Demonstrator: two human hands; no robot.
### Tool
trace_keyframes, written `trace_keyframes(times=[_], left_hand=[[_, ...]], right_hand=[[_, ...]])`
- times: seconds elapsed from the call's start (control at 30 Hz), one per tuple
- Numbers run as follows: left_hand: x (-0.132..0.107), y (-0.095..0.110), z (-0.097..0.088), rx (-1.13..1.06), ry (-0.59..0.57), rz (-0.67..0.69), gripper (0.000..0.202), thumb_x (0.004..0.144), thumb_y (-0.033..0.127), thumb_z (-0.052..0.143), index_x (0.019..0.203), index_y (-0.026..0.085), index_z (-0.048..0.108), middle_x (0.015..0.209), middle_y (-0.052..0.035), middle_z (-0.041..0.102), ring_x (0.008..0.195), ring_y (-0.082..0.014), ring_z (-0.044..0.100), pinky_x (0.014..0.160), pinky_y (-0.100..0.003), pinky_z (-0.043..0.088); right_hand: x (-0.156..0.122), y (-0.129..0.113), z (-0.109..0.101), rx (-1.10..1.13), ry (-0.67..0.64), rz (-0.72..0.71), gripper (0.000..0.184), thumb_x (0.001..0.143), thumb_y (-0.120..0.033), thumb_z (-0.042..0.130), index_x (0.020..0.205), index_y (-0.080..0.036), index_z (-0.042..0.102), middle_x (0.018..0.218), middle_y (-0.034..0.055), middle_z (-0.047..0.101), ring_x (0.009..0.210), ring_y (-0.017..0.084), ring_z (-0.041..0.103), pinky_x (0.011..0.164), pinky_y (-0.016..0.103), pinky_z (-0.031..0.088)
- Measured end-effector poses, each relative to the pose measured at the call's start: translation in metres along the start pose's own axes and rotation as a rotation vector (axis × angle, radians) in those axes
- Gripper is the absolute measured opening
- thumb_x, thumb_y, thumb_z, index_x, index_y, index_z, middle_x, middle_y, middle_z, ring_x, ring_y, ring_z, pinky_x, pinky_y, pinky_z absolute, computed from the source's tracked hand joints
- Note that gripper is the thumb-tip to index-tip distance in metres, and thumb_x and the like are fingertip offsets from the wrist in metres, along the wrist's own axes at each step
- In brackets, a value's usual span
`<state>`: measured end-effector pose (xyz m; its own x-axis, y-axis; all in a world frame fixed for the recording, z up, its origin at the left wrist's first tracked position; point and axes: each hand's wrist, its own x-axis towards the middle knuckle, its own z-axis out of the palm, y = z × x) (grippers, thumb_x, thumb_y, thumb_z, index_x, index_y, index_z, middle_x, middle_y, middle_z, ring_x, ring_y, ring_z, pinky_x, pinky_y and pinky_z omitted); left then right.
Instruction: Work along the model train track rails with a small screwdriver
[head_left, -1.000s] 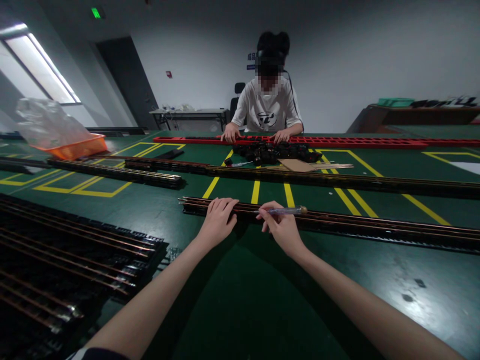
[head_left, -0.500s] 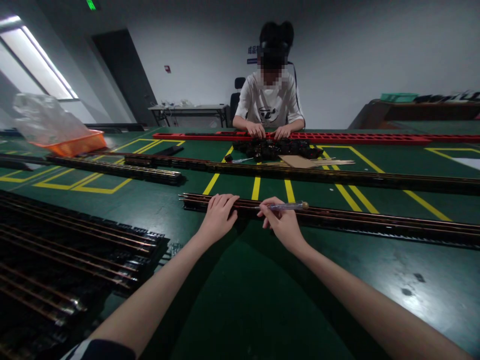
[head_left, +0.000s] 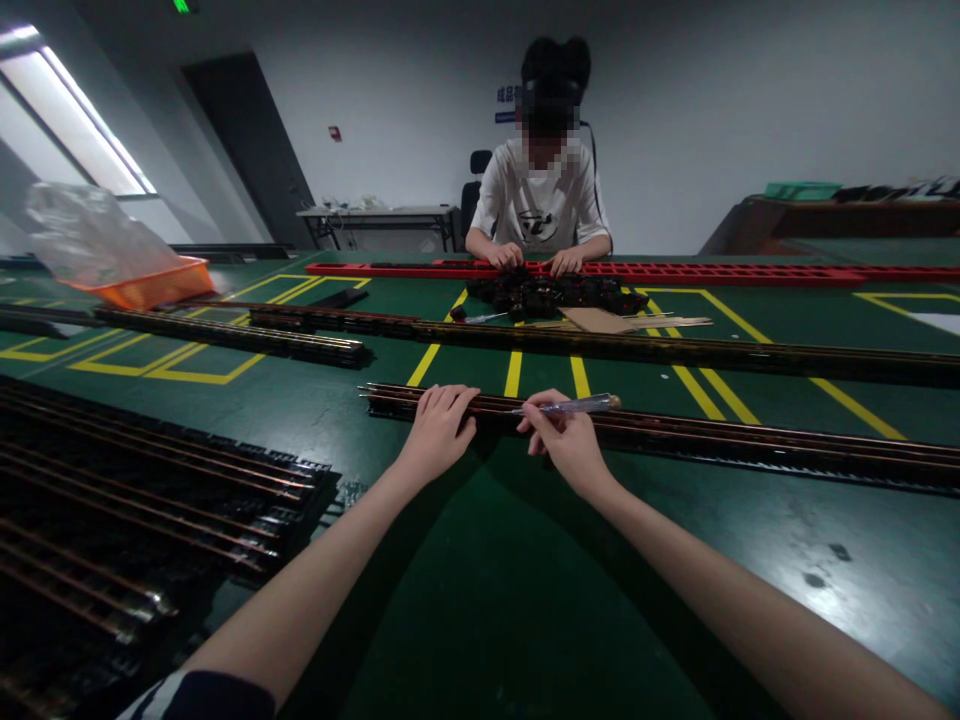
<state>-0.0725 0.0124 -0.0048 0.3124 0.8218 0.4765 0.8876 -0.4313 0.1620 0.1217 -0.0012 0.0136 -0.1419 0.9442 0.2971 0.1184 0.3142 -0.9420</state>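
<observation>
A long black rail with copper strips [head_left: 712, 440] lies across the green table in front of me. My left hand [head_left: 437, 430] rests on its left part, fingers curled over the top. My right hand [head_left: 566, 440] sits just to the right, pinched around a clear-handled screwdriver [head_left: 577, 405] that lies sideways along the rail, handle end pointing right.
A stack of similar rails [head_left: 150, 480] fills the near left. Two more long rails [head_left: 600, 345] cross the table beyond. Opposite, a person in a white shirt [head_left: 540, 205] has both hands on a red rail [head_left: 675, 272], beside a pile of black parts [head_left: 551, 298]. An orange bin [head_left: 146, 285] stands far left.
My hands have hardly moved on the rail. The person opposite has brought their hands closer together on the red rail. The view has shifted slightly.
</observation>
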Motion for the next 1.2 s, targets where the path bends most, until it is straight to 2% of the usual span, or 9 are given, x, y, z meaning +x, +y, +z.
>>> trace_keyframes(times=[0.27, 0.53, 1.2], left_hand=[[0.0003, 0.0031, -0.0013, 0.061, 0.013, -0.004, 0.032, 0.089, 0.022, 0.041, 0.119, 0.018, 0.052, 0.117, -0.0069, 0.058, 0.111, -0.0218, 0.049, 0.106, -0.042, 0.032], [0.0012, 0.0072, 0.0012, 0.112, 0.031, -0.021, 0.033, 0.089, 0.019, 0.038, 0.119, 0.016, 0.052, 0.118, -0.0082, 0.058, 0.113, -0.0234, 0.049, 0.108, -0.045, 0.030], [-0.0006, 0.0065, -0.0009, 0.138, 0.101, -0.069, 0.040, 0.082, 0.006, 0.037, 0.116, 0.018, 0.054, 0.116, -0.0069, 0.059, 0.115, -0.0234, 0.049, 0.112, -0.048, 0.025]], right_hand=[[0.0000, 0.0011, 0.0007, 0.019, 0.004, 0.017, 0.023, 0.083, -0.041, 0.055, 0.083, -0.018, 0.054, 0.070, 0.0008, 0.063, 0.045, 0.009, 0.055, 0.043, 0.021, 0.044], [-0.0012, 0.0008, 0.0007, -0.012, -0.003, -0.020, 0.024, 0.084, -0.041, 0.055, 0.083, -0.017, 0.055, 0.078, 0.0036, 0.066, 0.047, 0.009, 0.056, 0.043, 0.021, 0.043], [-0.0033, -0.0030, -0.0001, -0.058, 0.028, -0.033, 0.021, 0.086, -0.038, 0.052, 0.081, -0.018, 0.054, 0.076, 0.0034, 0.065, 0.049, 0.009, 0.056, 0.046, 0.023, 0.045]])
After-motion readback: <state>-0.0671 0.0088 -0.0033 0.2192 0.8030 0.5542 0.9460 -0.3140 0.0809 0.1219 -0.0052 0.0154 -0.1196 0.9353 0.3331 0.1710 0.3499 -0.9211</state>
